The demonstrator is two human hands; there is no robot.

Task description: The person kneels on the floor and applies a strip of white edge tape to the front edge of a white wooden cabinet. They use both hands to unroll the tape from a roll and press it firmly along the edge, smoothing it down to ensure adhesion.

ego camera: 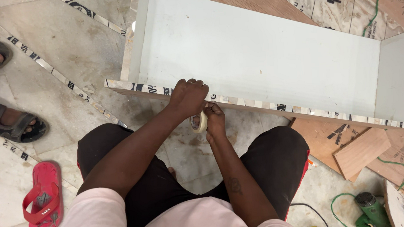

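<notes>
A large white box-shaped panel piece [254,54] lies on the floor in front of my knees, its near edge [257,104] covered with printed tape. My left hand [188,96] presses down on that near edge with its fingers bent over it. Just below, my right hand [214,119] holds a small roll of cream masking tape [200,123] against the edge. Both hands are close together and touch the panel's rim.
Another person's sandalled feet [6,123] stand at the left, and a red flip-flop [42,198] lies near them. Plywood offcuts [361,151] lie at the right. A green power tool [370,209] with a green cord sits at the lower right.
</notes>
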